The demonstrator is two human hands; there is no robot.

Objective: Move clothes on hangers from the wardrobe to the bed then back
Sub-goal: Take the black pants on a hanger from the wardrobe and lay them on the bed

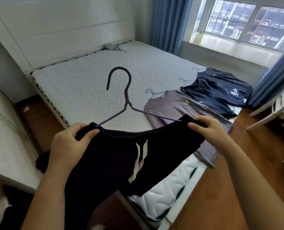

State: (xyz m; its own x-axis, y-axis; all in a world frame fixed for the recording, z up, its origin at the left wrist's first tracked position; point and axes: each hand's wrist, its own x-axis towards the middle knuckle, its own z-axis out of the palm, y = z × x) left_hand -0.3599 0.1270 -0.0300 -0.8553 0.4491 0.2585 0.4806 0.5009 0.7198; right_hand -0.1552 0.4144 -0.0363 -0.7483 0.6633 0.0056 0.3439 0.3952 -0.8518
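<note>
Black shorts [121, 156] with white drawstrings hang on a purple hanger [121, 90], held over the near corner of the bed [81, 87]. My left hand [70, 143] grips the left end of the waistband and my right hand [209, 130] grips the right end. A mauve shirt [176, 105] on a blue hanger lies on the mattress to the right. Beyond it lie two dark shirts [219, 90] on hangers.
A white headboard [63, 30] stands at the back. A crumpled grey cloth [112, 46] lies at the mattress head. A white cabinet [3, 143] is at the left. Blue curtains [167, 22] frame the window. White furniture [273, 108] stands at the right over the wooden floor [220, 188].
</note>
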